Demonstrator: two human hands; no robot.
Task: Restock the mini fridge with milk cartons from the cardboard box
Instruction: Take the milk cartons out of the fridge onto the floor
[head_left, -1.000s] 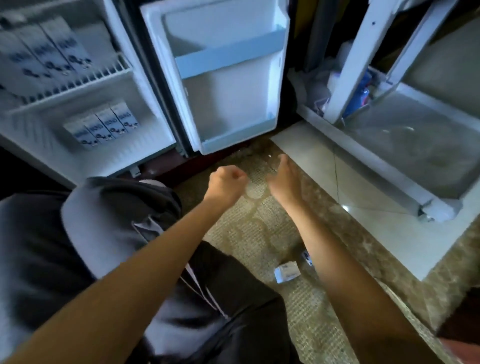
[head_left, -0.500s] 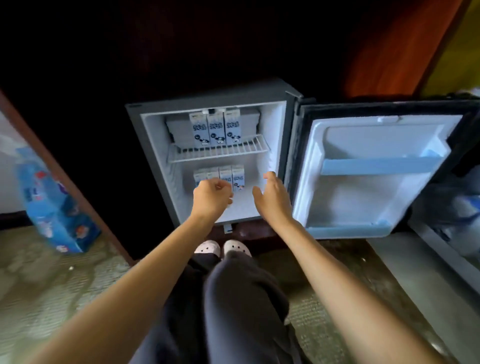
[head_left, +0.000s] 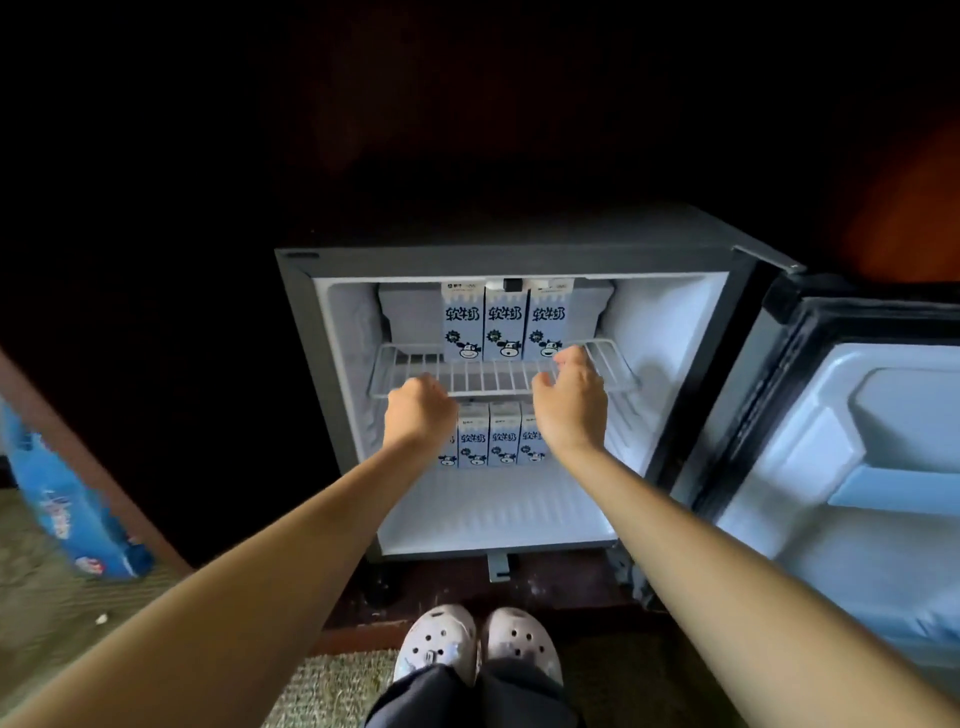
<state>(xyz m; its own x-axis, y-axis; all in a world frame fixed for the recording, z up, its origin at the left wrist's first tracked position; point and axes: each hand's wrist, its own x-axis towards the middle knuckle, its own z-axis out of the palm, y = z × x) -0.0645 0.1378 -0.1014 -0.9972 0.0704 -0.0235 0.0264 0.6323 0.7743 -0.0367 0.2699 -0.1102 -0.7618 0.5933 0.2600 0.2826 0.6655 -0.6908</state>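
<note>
Three milk cartons (head_left: 506, 325) stand rearward on the wire shelf (head_left: 488, 376) — right hand (head_left: 569, 408) grips its front edge, left hand (head_left: 420, 413) curled alongside, hold unclear.

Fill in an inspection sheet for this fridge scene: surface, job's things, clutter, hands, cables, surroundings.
Surface: wire shelf inside the open mini fridge; patterned carpet below.
Job's things: three upper milk cartons upright on the shelf; lower milk cartons in a row on the fridge floor; cardboard box not in view.
Clutter: blue pack leaning at the left.
Hands: left hand and right hand curled at the shelf's front edge; grip cannot be told.
Cables: nothing seen.
Surroundings: fridge door open to the right; pale clogs; dark background.
</note>
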